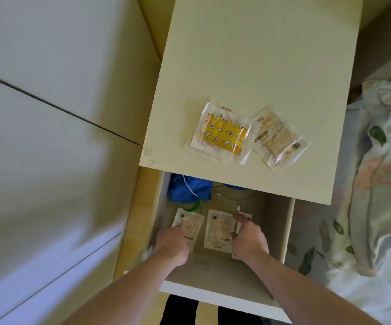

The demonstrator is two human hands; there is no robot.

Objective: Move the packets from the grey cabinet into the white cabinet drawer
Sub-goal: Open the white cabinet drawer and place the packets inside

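The white cabinet's drawer [288,231] stands pulled out below me. Both my hands are inside it. My left hand [171,245] grips the lower left of a pale packet [189,225] lying at the drawer's left. A second pale packet [219,228] lies flat in the middle, between my hands and untouched. My right hand [248,238] curls over a white packet [246,216] at the right, which it mostly hides. On the cabinet top [260,55] lie a yellow patterned packet [222,134] and a clear packet [277,139], side by side.
A blue cloth [187,188] and a white cable [238,207] lie at the back of the drawer. Pale wardrobe doors [49,113] fill the left side. A bed with a floral cover [377,184] is close on the right.
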